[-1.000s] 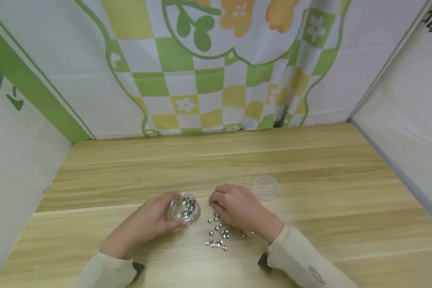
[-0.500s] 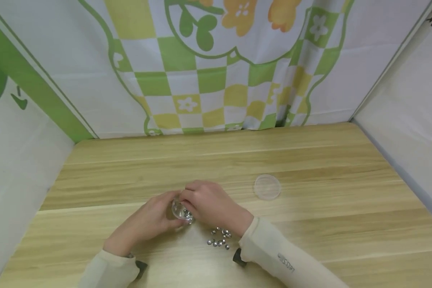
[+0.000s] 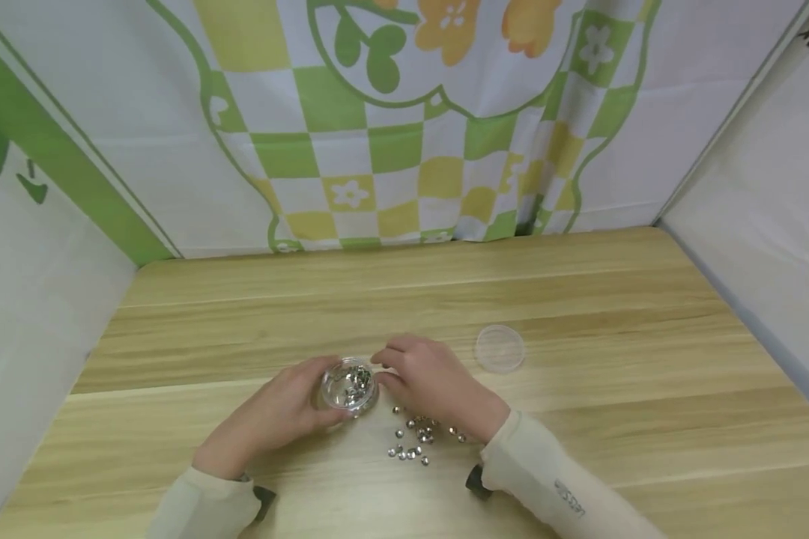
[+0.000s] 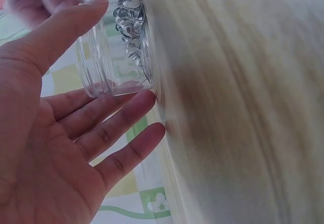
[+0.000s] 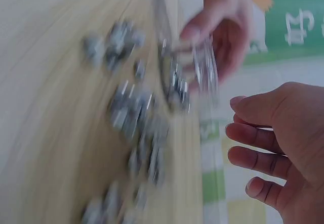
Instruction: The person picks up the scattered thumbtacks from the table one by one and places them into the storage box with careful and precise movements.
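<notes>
My left hand [image 3: 286, 404] holds a small round clear plastic jar [image 4: 96, 57] upright on the table, thumb on one side and fingers on the other. Inside lie many small shiny silver pieces [image 4: 129, 27], round-headed like thumbtacks. My right hand [image 3: 428, 382] hovers just right of the jar's rim, its fingers loosely bent and nothing visible between them in the right wrist view. More silver pieces [image 3: 423, 434] lie scattered on the table below and beside the right hand; some are hidden under it. They are blurred in the right wrist view.
A clear round lid [image 3: 500, 349] lies flat on the wooden table [image 3: 243, 299], beyond the right hand. A green and yellow checkered cloth [image 3: 398, 150] hangs behind the table's far edge. White panels stand at both sides.
The right hand went from the scattered pieces left to above the jar, then drew back right with its fingers loosened. Fewer pieces lie on the table. The left hand keeps its grip.
</notes>
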Demonstrator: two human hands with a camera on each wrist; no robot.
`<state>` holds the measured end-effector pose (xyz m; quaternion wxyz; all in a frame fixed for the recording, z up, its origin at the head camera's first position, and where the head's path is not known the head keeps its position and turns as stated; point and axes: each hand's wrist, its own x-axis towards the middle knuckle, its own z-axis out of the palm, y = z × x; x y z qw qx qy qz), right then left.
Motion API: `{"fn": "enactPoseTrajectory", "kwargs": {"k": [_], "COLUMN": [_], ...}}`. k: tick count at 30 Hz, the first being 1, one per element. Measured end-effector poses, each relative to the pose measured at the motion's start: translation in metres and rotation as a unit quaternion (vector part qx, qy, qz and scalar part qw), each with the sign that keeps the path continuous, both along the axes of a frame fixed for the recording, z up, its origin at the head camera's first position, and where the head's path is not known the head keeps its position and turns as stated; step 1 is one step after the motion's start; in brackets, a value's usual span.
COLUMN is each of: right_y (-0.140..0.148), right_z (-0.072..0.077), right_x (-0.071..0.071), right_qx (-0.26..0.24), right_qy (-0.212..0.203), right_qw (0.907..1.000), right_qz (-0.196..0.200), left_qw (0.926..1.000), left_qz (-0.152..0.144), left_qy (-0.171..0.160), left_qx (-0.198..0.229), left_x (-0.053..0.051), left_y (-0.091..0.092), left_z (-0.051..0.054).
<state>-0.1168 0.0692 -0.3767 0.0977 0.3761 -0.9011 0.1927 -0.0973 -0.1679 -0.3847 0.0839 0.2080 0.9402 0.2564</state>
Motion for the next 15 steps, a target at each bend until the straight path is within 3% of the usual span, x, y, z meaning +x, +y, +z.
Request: {"fn": "enactPoseTrajectory", "kwargs": {"k": [7, 15], "right_y": [0.045, 0.055], "right_z": [-0.009, -0.008], "right_x": [0.002, 0.008], "right_qx": [-0.011, 0.019], "right_qy": [-0.046, -0.108], "right_qw": [0.9972, 0.993], "right_qz": [-0.059, -0.044], "left_qw": [1.0, 0.9999], "left_qz": [0.002, 0.007], "left_qy": [-0.003, -0.006], "left_qx": [-0.007, -0.007], "left_x": [0.001, 0.002], "left_y": [0.003, 0.003], "left_z": [0.001, 0.001]}}
